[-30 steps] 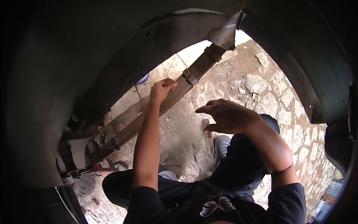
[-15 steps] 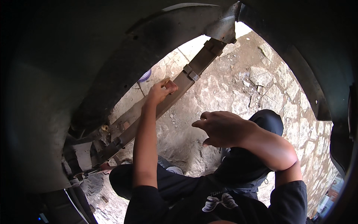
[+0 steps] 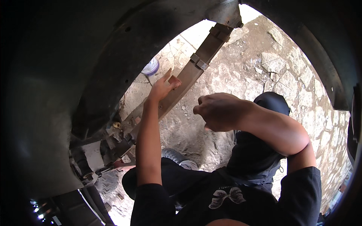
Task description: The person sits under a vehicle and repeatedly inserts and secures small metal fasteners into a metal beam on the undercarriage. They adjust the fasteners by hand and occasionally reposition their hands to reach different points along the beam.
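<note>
- In the head view, the long metal bar (image 3: 185, 81) runs slantwise; its long axis goes from the lower left, near the hub-like parts (image 3: 90, 156), up and right to the rusty bracket (image 3: 225, 14).
- The left hand (image 3: 162, 88) is the nearer one; it lies over the middle stretch of the bar, toward its left edge; whether skin meets metal cannot be told from this angle.
- Its index finger points up along the bar while thumb and other fingers seem to pinch a small brown piece (image 3: 173, 80); the piece sits over the bar, short of the strap clamp (image 3: 200, 61).
- The right hand (image 3: 220, 111) hangs apart from the bar, off its right edge, above the stony ground (image 3: 294, 116); from it the bar lies up and to the left; its fingers are bent with the back of the hand upward, so whether it holds anything cannot be told.
- The right forearm comes in crosswise, at an angle to the bar; the left forearm rises steeply and hides part of the bar's lower stretch.
- Beyond the bar's left edge stands a purple-and-white tub (image 3: 151, 67); a dark curved panel (image 3: 41, 98) frames the left side.
</note>
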`<state>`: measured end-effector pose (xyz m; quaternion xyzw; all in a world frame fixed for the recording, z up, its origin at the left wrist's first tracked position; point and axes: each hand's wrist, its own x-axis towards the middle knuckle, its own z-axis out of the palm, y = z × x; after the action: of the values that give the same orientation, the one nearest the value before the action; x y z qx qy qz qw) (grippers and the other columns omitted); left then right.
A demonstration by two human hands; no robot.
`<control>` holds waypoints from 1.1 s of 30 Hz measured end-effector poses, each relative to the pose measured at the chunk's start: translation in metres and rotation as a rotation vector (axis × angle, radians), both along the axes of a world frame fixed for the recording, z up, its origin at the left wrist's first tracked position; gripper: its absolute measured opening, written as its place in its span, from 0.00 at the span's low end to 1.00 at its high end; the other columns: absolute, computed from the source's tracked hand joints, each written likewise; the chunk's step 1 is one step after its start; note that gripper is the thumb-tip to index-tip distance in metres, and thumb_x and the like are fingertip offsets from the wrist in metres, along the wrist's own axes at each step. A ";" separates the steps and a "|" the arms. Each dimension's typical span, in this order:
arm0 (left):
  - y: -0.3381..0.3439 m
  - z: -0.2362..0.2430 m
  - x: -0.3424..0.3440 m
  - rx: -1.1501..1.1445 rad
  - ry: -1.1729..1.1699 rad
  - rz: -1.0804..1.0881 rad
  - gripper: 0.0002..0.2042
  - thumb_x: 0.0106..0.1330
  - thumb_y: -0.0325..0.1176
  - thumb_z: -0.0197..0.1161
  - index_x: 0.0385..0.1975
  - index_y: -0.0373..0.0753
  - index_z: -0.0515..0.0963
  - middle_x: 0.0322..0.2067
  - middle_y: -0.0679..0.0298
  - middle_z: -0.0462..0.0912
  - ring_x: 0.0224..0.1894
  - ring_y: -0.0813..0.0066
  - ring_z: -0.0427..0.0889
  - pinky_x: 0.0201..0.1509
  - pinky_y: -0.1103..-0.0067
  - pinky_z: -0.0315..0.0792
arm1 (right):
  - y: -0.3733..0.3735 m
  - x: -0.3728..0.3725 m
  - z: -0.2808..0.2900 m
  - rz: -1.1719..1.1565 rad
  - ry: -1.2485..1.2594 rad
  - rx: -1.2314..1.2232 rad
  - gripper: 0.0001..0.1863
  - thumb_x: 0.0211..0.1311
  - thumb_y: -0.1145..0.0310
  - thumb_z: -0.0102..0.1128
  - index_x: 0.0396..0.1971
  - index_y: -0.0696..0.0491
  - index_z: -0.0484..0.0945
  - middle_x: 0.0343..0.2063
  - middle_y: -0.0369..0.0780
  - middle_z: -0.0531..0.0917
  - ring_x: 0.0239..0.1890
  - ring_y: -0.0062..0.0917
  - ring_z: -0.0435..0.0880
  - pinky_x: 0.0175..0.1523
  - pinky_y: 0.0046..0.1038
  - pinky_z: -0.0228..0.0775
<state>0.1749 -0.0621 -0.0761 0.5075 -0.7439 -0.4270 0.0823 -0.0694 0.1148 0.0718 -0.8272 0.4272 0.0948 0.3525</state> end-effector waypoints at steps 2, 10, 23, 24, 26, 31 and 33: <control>0.001 0.002 -0.003 -0.086 -0.012 -0.031 0.46 0.63 0.47 0.78 0.79 0.48 0.60 0.46 0.65 0.90 0.52 0.74 0.85 0.62 0.73 0.75 | 0.012 -0.006 0.004 -0.048 -0.082 0.016 0.29 0.65 0.59 0.71 0.63 0.54 0.77 0.54 0.47 0.81 0.61 0.42 0.81 0.66 0.41 0.74; -0.011 0.012 -0.074 -0.107 0.008 -0.003 0.49 0.61 0.51 0.78 0.80 0.49 0.56 0.52 0.57 0.87 0.59 0.65 0.83 0.71 0.67 0.70 | 0.009 0.001 0.000 -0.006 -0.096 0.005 0.29 0.65 0.61 0.70 0.64 0.54 0.76 0.56 0.47 0.80 0.62 0.42 0.80 0.68 0.40 0.71; 0.008 -0.014 -0.004 -0.037 0.101 0.071 0.48 0.59 0.51 0.80 0.78 0.41 0.62 0.50 0.55 0.89 0.56 0.70 0.83 0.68 0.71 0.72 | 0.021 -0.022 0.000 -0.119 -0.148 -0.036 0.25 0.66 0.64 0.69 0.60 0.58 0.78 0.53 0.50 0.82 0.60 0.41 0.82 0.65 0.39 0.75; 0.004 -0.013 -0.024 -0.025 0.107 0.059 0.49 0.58 0.52 0.80 0.77 0.41 0.62 0.52 0.54 0.89 0.57 0.68 0.83 0.67 0.71 0.72 | 0.019 -0.020 -0.003 -0.125 -0.144 -0.049 0.26 0.66 0.64 0.69 0.60 0.58 0.78 0.53 0.50 0.82 0.60 0.42 0.82 0.65 0.39 0.74; -0.004 -0.001 -0.068 0.000 0.126 0.042 0.50 0.55 0.54 0.81 0.76 0.40 0.64 0.55 0.51 0.87 0.59 0.65 0.83 0.67 0.70 0.73 | 0.013 -0.019 -0.006 -0.129 -0.131 -0.076 0.26 0.65 0.64 0.70 0.61 0.58 0.77 0.54 0.50 0.82 0.61 0.42 0.82 0.66 0.39 0.74; -0.004 0.000 -0.052 -0.227 -0.039 0.063 0.56 0.44 0.58 0.85 0.75 0.40 0.67 0.64 0.44 0.78 0.67 0.52 0.78 0.69 0.65 0.73 | 0.010 -0.023 -0.007 -0.146 -0.088 -0.087 0.27 0.65 0.63 0.71 0.62 0.56 0.77 0.55 0.48 0.82 0.62 0.42 0.81 0.66 0.39 0.73; 0.010 0.012 -0.023 -0.208 -0.107 0.065 0.57 0.43 0.58 0.86 0.75 0.39 0.67 0.64 0.44 0.78 0.68 0.53 0.78 0.71 0.65 0.72 | 0.014 -0.032 -0.002 -0.181 -0.101 -0.065 0.27 0.65 0.63 0.71 0.62 0.56 0.77 0.55 0.48 0.82 0.61 0.41 0.81 0.66 0.39 0.73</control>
<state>0.1518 -0.0522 -0.0642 0.5420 -0.7706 -0.3172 0.1085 -0.1014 0.1289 0.0696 -0.7999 0.4847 0.0069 0.3538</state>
